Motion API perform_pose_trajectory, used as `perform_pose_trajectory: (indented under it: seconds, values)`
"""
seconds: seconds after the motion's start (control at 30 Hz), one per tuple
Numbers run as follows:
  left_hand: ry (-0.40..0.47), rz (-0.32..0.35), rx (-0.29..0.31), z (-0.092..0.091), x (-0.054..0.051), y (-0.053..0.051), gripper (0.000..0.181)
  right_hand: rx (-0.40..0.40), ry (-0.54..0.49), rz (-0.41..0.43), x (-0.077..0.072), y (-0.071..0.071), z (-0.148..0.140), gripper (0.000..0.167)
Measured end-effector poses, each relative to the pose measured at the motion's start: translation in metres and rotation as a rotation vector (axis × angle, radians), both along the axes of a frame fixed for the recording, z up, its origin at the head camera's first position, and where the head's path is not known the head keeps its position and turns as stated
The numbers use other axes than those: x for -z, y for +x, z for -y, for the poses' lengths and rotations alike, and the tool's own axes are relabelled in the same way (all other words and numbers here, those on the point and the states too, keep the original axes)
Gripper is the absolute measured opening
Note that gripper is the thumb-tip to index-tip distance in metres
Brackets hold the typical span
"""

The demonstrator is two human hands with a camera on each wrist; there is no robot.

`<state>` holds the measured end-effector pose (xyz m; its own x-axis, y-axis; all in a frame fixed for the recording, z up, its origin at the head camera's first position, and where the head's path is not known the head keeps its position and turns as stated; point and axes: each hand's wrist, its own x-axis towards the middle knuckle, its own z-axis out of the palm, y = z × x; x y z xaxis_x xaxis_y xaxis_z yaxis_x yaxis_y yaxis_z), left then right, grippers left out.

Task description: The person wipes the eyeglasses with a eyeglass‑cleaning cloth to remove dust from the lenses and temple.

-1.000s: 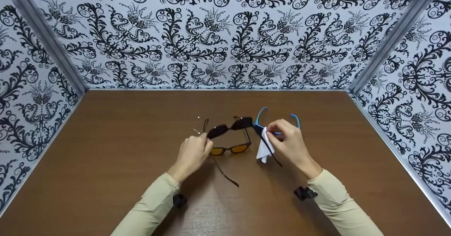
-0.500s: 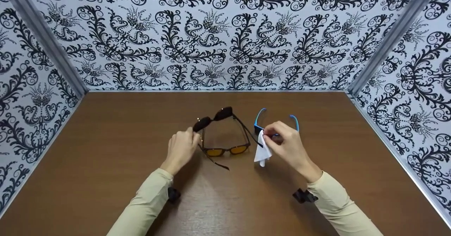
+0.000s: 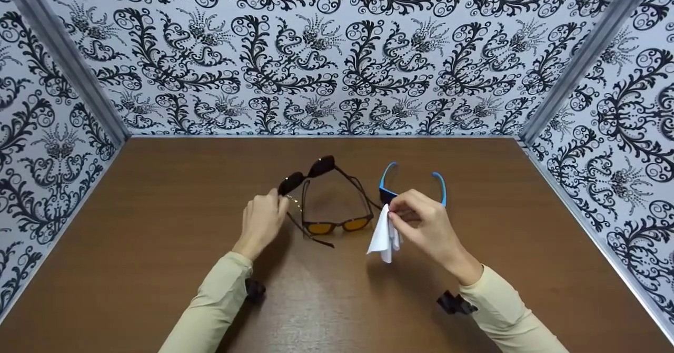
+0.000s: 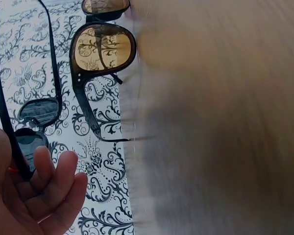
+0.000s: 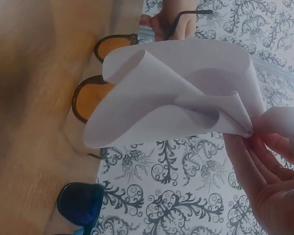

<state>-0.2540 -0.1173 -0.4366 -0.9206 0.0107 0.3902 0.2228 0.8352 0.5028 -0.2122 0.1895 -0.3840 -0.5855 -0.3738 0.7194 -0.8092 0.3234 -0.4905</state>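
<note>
My left hand [image 3: 261, 221] grips dark sunglasses [image 3: 321, 166] at one end of their frame. Their temples are unfolded, and the lenses are held at the back left of the glasses with orange lenses [image 3: 320, 228]. My right hand [image 3: 429, 224] pinches a white cloth [image 3: 382, 239] by its top between thumb and fingers. The cloth hangs down in folds, as the right wrist view shows up close [image 5: 171, 98]. Behind that hand lie blue-framed sunglasses [image 3: 443, 184], their front partly hidden by it. In the left wrist view the fingers [image 4: 59, 191] curl at the sunglasses' corner.
The orange-lensed glasses stand with temples spread toward the back of the brown wooden table [image 3: 184, 195]. Patterned black-and-white panels [image 3: 316, 52] enclose the table at the back and both sides.
My left hand has carried the dark sunglasses left and slightly back, away from the cloth. My right hand has lowered a little, and the cloth has swung left, apart from the sunglasses.
</note>
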Motion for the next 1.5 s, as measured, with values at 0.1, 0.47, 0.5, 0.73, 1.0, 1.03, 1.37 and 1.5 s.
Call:
perform_pose_trajectory:
  seconds: [0.1, 0.47, 0.5, 0.73, 1.0, 1.03, 1.37, 1.5]
  values:
    - [-0.017, 0.007, 0.020, -0.004, -0.001, 0.002, 0.024, -0.015, 0.004, 0.012, 0.001, -0.002, 0.001, 0.023]
    - [-0.044, 0.010, 0.114, -0.014, -0.009, 0.013, 0.025, 0.011, 0.079, -0.003, 0.012, -0.017, -0.007, 0.026]
    - [-0.039, 0.015, 0.126, -0.015, -0.010, 0.014, 0.025, 0.010, 0.084, 0.002, 0.013, -0.018, -0.009, 0.025]
    - [-0.055, -0.038, 0.203, -0.023, -0.016, 0.021, 0.023, 0.033, 0.144, 0.000, 0.014, -0.029, -0.014, 0.019]
    - [-0.080, -0.059, 0.230, -0.031, -0.021, 0.025, 0.022, 0.080, 0.220, -0.077, 0.011, -0.050, -0.008, 0.019]
    - [-0.083, -0.064, 0.232, -0.032, -0.021, 0.025, 0.022, 0.091, 0.226, -0.083, 0.011, -0.052, -0.007, 0.019]
    - [-0.109, -0.044, 0.240, -0.043, -0.022, 0.027, 0.021, 0.220, 0.238, -0.125, 0.014, -0.060, -0.001, 0.015]
    - [-0.108, -0.044, 0.260, -0.045, -0.024, 0.028, 0.022, 0.253, 0.212, -0.134, 0.018, -0.061, -0.001, 0.015]
